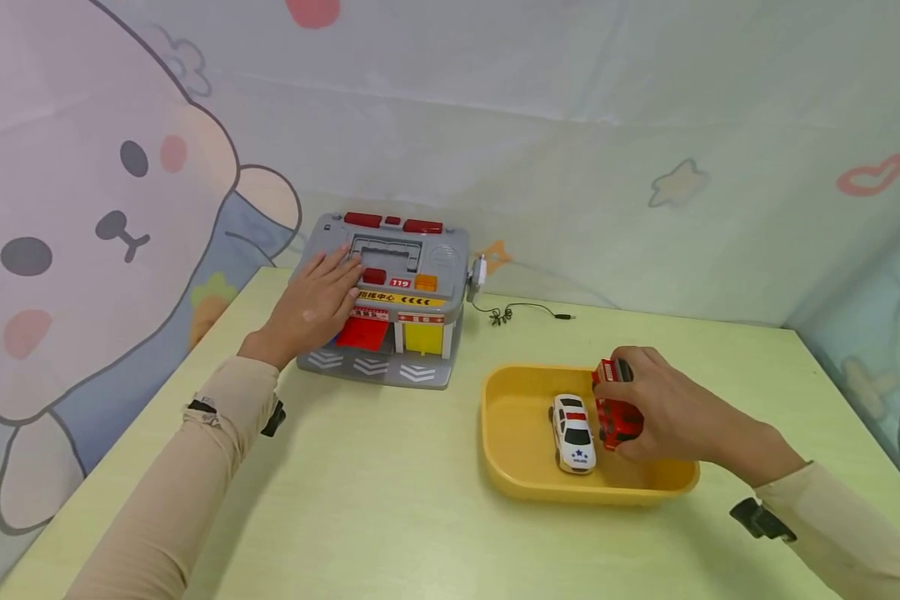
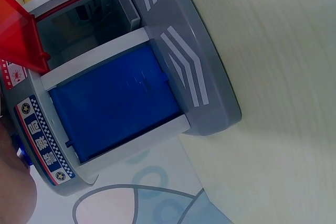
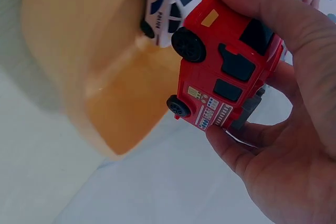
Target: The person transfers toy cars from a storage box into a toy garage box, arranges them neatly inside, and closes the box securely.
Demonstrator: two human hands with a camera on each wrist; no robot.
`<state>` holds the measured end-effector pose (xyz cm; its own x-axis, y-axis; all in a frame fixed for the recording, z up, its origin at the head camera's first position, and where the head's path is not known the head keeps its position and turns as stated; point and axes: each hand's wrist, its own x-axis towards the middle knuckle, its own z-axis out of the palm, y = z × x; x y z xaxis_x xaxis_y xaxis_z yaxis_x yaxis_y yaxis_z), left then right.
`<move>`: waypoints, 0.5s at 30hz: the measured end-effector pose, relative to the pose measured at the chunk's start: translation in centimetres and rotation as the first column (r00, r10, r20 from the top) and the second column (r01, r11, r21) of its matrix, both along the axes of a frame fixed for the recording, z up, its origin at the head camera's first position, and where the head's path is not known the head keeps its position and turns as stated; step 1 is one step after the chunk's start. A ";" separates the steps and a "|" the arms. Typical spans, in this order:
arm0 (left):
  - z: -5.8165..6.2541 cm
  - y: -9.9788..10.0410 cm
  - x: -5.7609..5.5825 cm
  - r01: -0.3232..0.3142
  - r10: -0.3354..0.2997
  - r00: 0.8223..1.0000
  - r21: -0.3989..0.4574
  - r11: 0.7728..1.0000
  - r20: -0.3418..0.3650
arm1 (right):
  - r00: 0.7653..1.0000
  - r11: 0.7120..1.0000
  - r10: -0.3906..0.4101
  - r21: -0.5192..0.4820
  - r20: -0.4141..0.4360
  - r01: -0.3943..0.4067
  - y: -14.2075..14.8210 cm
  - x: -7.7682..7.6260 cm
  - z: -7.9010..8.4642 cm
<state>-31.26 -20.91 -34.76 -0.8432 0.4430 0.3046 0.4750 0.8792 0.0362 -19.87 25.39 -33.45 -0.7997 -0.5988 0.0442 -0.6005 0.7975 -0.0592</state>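
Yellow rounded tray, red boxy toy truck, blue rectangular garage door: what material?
Yellow tray: likely satin moulded plastic; smooth, rounded corners.
Red truck: glossy plastic, perhaps painted metal; smooth, evenly red body.
Blue door: probably glossy plastic; faint sheen, small edge tabs.

The red truck [image 3: 210,69] and police car [image 1: 574,433] look glossy plastic, the tray [image 1: 570,492] smooth plastic with a soft sheen, the toy garage [image 1: 401,298] duller plastic. The bench [image 1: 390,483] looks smooth, faintly wood-grained; the backdrop [image 1: 555,167] is creased, matt cloth.
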 end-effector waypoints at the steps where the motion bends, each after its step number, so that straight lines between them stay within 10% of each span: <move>1: 0.0 0.0 0.0 0.001 -0.001 1.000 0.000 1.000 -0.001 | 1.000 1.000 0.012 -0.001 -0.014 -0.012 -0.1 0.0 0.1; 15: -0.2 0.0 -0.2 0.000 0.000 1.000 0.006 1.000 -0.007 | 0.991 0.992 0.113 -0.053 -0.067 -0.117 -2.8 0.1 1.6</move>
